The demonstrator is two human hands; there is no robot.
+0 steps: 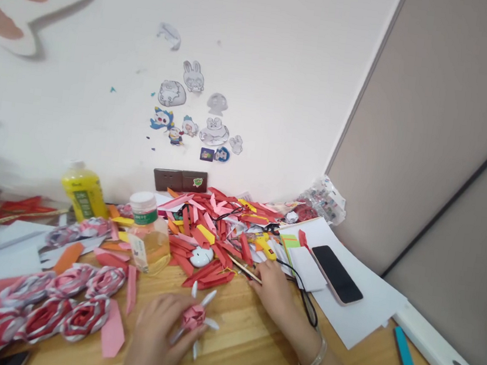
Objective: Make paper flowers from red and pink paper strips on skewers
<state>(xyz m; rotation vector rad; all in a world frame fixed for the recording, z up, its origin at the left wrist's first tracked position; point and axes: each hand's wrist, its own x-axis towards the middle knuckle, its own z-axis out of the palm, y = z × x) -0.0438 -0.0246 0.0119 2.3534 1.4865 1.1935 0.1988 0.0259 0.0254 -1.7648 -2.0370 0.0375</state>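
Note:
My left hand (162, 326) is closed around one side of a small pink folded-paper flower (194, 317), thumb and fingers on its edge. Several narrow white pieces stick out around the pink centre. Toward the back, my right hand (272, 287) has its fingers on a thin, pale stick-like tool (245, 269), whose kind I cannot make out. The tool's far end points into a heap of folded red and pink paper strips (210, 270). A white earphone case (201, 256) lies among the strips. Behind my right fingers is a yellow glue gun (266, 247).
A jar (158, 249) of amber liquid and a yellow bottle (85, 192) stand at the back left. Finished striped paper roses (85, 318) lie at left. On the right, a phone (337, 274) rests on white paper (348, 325), near a black cable (306, 300) and white power strip (440, 349).

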